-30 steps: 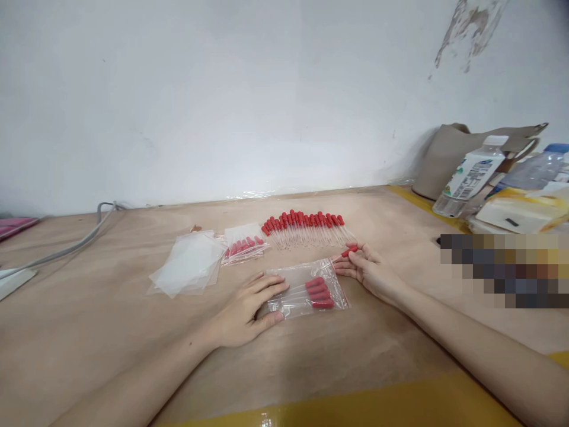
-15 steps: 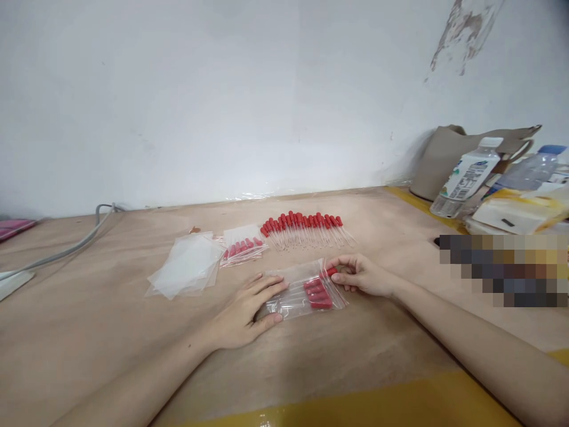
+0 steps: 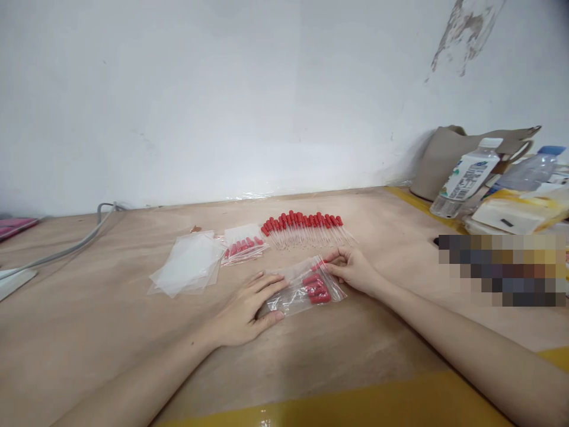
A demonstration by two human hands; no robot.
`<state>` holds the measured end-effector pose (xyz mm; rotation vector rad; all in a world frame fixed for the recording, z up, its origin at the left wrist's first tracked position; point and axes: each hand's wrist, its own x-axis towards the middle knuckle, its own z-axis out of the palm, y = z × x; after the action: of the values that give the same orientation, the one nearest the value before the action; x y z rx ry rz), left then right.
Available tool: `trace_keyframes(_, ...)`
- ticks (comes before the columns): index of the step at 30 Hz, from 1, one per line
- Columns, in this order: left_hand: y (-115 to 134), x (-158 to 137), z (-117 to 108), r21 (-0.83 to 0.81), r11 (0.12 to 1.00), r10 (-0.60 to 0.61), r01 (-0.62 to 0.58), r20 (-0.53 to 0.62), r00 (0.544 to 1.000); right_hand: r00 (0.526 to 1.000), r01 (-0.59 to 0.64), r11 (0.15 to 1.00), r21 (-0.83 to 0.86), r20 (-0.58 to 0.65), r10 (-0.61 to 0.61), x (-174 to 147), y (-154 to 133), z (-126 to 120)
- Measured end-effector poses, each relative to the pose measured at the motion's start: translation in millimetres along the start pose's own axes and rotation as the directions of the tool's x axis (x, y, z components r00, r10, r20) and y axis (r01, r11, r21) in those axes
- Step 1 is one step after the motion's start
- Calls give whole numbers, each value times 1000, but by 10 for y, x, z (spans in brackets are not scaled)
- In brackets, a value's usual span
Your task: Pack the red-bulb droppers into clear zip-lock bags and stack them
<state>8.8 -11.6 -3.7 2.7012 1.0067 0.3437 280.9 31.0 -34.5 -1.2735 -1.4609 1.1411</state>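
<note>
Two bare hands work at one clear zip-lock bag [image 3: 291, 301] in the head view, which is my only feed. I have the left hand [image 3: 242, 311] laid open over the bag's left end, fingers and thumb spread, with the bag beneath it on the brown table surface [image 3: 240, 385]. The right hand [image 3: 352, 273] has thumb and forefinger pinched on a red-bulbed dropper [image 3: 317, 266] at the upper corner of the bag's mouth; I cannot tell whether a lip of film is caught in the pinch too. Several bagged droppers [image 3: 312, 279] lie close together, bulbs toward the mouth and stems toward the left hand.

To slide this one in cleanly, I would keep the left hand's pressure light and off the slender stems, which look easy to bend. I would push parallel to the others so the tip does not snag the film, and let go only with the whole bulb past the opening.

Beyond the bag, loose droppers [image 3: 302, 221] fan out in a row. To their left lie filled bags [image 3: 243, 244], just beside a stack of flat bags [image 3: 189, 261].
</note>
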Motion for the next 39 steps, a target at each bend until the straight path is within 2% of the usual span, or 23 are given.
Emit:
trace_keyframes(2, -4, -3, 4, 1, 1000, -4, 4, 2, 1000, 997, 75, 997, -29, -17, -75, -3, 9, 23)
trace_keyframes(4, -3, -2, 4, 4, 1000, 0, 0, 5, 1000, 996, 89, 996, -20, 10, -89, -19, -14, 24)
trace_keyframes(7, 4, 7, -2, 3, 1000, 23, -23, -6, 1000, 988, 29, 997, 75, 146, -40, -47, -79, -6)
trace_keyframes(11, 7, 15, -1, 6, 1000, 29, -28, -14, 999, 952, -17, 989, 144, 305, -28, -47, -116, -31)
trace_keyframes(13, 3, 14, 5, 13, 1000, 26, -26, -8, 1000, 957, -28, 992, 121, 290, -8, -36, -109, -13)
trace_keyframes(16, -2, 9, 10, 15, 1000, 25, -25, -8, 1000, 985, -33, 996, 84, 170, 19, -22, -91, 31)
trace_keyframes(19, -2, 1, 11, 12, 1000, 15, -15, -8, 1000, 997, -15, 999, 46, 73, 12, -5, -55, 47)
trace_keyframes(22, 0, -10, 15, 0, 1000, -2, 2, -13, 1000, 999, 20, 1000, -3, 33, -20, 18, 12, 25)
trace_keyframes(26, -4, -22, 27, -20, 1000, -19, 18, -17, 1000, 984, 147, 982, -115, 114, -134, 3, 54, -13)
trace_keyframes(30, -8, -22, 29, -5, 1000, -30, 30, -12, 999, 932, 282, 944, -170, 283, -228, -63, -39, -49)
trace_keyframes(32, -8, -19, 25, 5, 999, -35, 35, -6, 999, 952, 203, 967, -153, 261, -159, -83, -95, -72)
trace_keyframes(34, -8, -16, 22, 12, 999, -37, 37, 0, 999, 989, 23, 994, -109, 145, -7, -88, -135, -88)
trace_keyframes(36, -8, -12, 19, 16, 999, -34, 34, 7, 999, 990, -128, 989, -71, 55, 132, -89, -158, -85)
trace_keyframes(37, -9, -10, 18, 17, 999, -33, 32, 10, 999, 984, -164, 984, -64, 64, 168, -93, -166, -74)
trace_keyframes(39, -13, -7, 15, 19, 999, -29, 28, 15, 999, 973, -156, 986, -63, 164, 165, -108, -177, -41)
